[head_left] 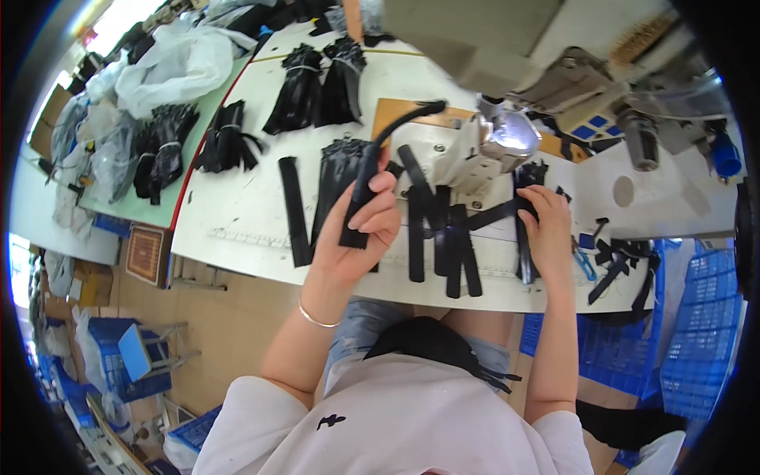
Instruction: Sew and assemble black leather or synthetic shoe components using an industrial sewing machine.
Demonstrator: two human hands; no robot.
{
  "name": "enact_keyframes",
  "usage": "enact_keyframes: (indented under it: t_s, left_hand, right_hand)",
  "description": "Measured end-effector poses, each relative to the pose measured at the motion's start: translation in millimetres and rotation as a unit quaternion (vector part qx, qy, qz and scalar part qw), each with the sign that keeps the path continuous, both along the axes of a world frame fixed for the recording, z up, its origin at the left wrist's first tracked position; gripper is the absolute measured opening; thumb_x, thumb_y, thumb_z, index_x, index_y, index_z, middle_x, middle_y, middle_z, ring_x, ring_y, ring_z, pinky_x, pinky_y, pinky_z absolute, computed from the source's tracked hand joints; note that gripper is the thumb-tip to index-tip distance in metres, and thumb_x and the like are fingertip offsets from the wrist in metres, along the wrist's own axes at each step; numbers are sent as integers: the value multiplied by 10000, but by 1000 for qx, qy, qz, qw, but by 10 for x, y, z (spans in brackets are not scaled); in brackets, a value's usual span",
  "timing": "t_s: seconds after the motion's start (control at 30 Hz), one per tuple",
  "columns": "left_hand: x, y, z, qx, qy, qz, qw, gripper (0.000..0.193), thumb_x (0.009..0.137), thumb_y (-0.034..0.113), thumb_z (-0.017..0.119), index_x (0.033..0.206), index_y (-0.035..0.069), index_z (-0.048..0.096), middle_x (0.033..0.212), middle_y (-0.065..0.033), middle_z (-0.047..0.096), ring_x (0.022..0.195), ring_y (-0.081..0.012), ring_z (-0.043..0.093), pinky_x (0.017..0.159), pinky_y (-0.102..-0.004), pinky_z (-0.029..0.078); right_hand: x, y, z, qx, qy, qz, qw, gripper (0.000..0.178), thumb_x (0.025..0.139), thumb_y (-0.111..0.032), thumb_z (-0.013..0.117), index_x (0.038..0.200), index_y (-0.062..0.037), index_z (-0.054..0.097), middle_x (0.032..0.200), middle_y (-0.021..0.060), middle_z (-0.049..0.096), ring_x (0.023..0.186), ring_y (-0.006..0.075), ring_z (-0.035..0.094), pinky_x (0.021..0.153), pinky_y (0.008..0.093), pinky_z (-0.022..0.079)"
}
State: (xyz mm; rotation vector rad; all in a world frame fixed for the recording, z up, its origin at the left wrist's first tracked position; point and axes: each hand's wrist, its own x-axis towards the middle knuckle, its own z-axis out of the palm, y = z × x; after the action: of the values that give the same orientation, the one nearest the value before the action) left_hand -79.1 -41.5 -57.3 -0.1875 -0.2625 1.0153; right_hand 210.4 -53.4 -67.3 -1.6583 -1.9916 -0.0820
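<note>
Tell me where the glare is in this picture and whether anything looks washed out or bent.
Head view: strongest glare on the shiny metal part; head view: a bright patch near the upper left, washed out to white; head view: the table's front edge bows, fisheye-style; head view: the black strips so dark that little detail shows.

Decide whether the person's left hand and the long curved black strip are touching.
Touching. The head view shows the left hand closed around the black strip, which shows above and below the grasp.
</note>
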Motion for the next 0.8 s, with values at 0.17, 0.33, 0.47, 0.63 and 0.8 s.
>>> enact_keyframes:
  t_s: [0.17, 0.33, 0.47, 0.63, 0.8]
  left_hand:
    - [-118, -87, -21, -6, 29, -8, 1000, 306, 994, 124, 396, 1283, 32, 443, 835, -31, 463, 455, -66, 343, 455, -215, 312]
    - [-536, -108, 71, 133, 311, 219, 915, 265, 969, 181, 500, 1216, 96, 542, 807, 9, 511, 455, -63, 356, 452, -209, 289]
    - [-992, -102, 72, 88, 615, 404, 671, 329, 939, 124, 550, 1248, 12, 520, 817, -14, 548, 576, -88, 456, 540, -219, 378]
    - [-1065, -169, -289, 52, 862, 265, 428, 265, 911, 70, 555, 1166, -1, 576, 825, -43, 615, 688, -106, 537, 643, -262, 446]
    - [-682, -326, -273, 167, 899, 403, -36, 197, 802, 14, 631, 999, 9, 619, 937, -126, 553, 881, -257, 536, 749, -332, 437]
  right_hand:
    - [-98, 81, -46, -32, -31, -24, 999, 218, 701, -77, 716, 898, -82, 625, 926, 42, 564, 967, 262, 499, 866, 381, 358]
    - [-99, -2, 99, -12, -26, -35, 999, 124, 704, -80, 725, 776, -56, 627, 828, 58, 562, 831, 251, 529, 740, 352, 403]
    - [-138, -259, 199, -51, 190, -93, 976, 77, 757, -35, 696, 782, -16, 625, 683, 32, 536, 586, 125, 467, 557, 252, 381]
    - [-188, -579, 99, -166, 374, -80, 909, 72, 774, -35, 689, 795, 4, 631, 685, -22, 560, 628, 43, 472, 580, 199, 379]
    - [-488, -743, 16, -209, 481, -54, 850, 77, 813, -68, 679, 834, -2, 646, 696, -9, 607, 667, 39, 530, 611, 198, 424]
